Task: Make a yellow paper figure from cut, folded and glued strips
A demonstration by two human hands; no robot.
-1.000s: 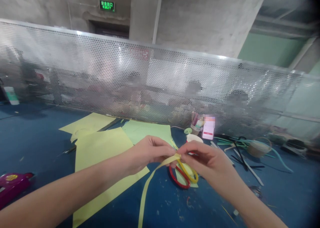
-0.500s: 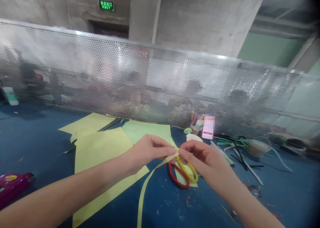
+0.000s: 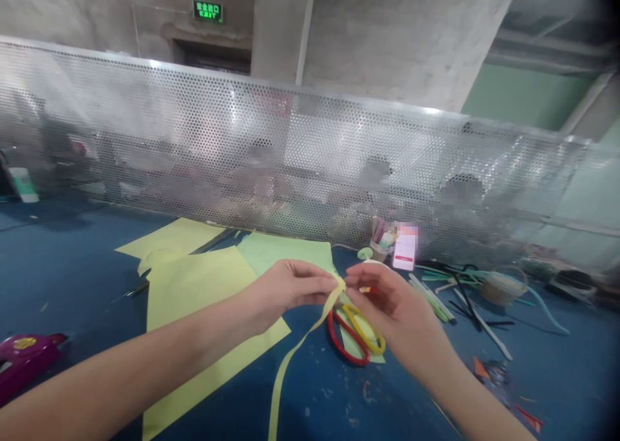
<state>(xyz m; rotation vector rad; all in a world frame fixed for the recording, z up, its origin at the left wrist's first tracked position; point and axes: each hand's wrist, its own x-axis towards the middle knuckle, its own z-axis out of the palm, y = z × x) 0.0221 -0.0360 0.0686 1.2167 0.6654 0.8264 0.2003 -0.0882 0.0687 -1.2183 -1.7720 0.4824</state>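
Observation:
A narrow yellow paper strip [image 3: 287, 363] hangs in a curve, its upper end bunched or folded between my hands. My left hand [image 3: 295, 289] is closed, with thumb and fingers pinching that folded end. Just right of the fold is my right hand [image 3: 392, 299], slightly blurred; its thumb and forefinger are parted and their tips are close to the strip. Whether they touch it I cannot tell. Scissors with one red and one yellow handle [image 3: 349, 347] lie below my hands, their blades hidden. Under my left forearm lies a large yellow paper sheet [image 3: 194, 299].
Green paper [image 3: 290, 250] lies behind my left hand. A phone [image 3: 405, 250] stands by a cup of supplies [image 3: 380, 247]. Pipe cleaners [image 3: 465, 292] and a small basket [image 3: 501, 287] are to the right. A purple tool [image 3: 31, 360] lies left. A perforated metal screen [image 3: 194, 144] lines the back.
My right thumb and forefinger have parted from their pinch at the strip. The folded end has turned and looks broader. My left hand stays almost where it was.

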